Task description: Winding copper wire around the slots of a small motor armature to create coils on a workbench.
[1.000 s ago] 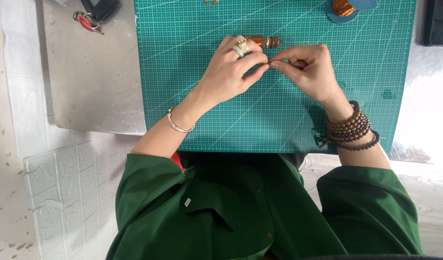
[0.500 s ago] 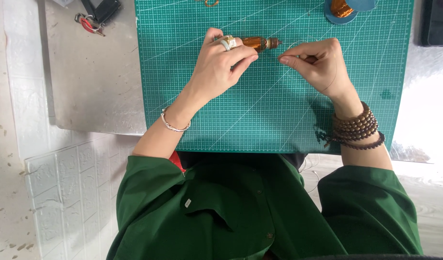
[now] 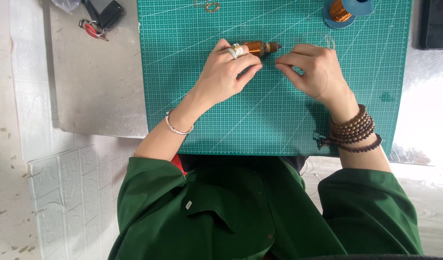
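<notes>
My left hand (image 3: 226, 72), with a ring on one finger and a silver bangle on the wrist, grips a small amber bottle (image 3: 256, 47) with a brown cap that lies on the green cutting mat (image 3: 279, 120). Just right of the cap, my right hand (image 3: 313, 70) has thumb and fingertips pinched together. A thin clear thread (image 3: 327, 39) loops faintly above that hand, and what sits between the fingertips is too small to make out. Dark wooden bead bracelets (image 3: 352, 129) wrap my right wrist.
A blue spool of copper wire (image 3: 344, 8) stands at the mat's far right edge. A small wire ring (image 3: 211, 6) lies at the mat's far edge. Keys with a red tag (image 3: 98, 21) lie on the grey table (image 3: 96, 86) at far left. A dark flat object (image 3: 438, 21) sits at far right.
Both hands have moved away from my body and drawn apart. The left hand has closed over the amber bottle, and the right hand has shifted right with its fingers still pinched.
</notes>
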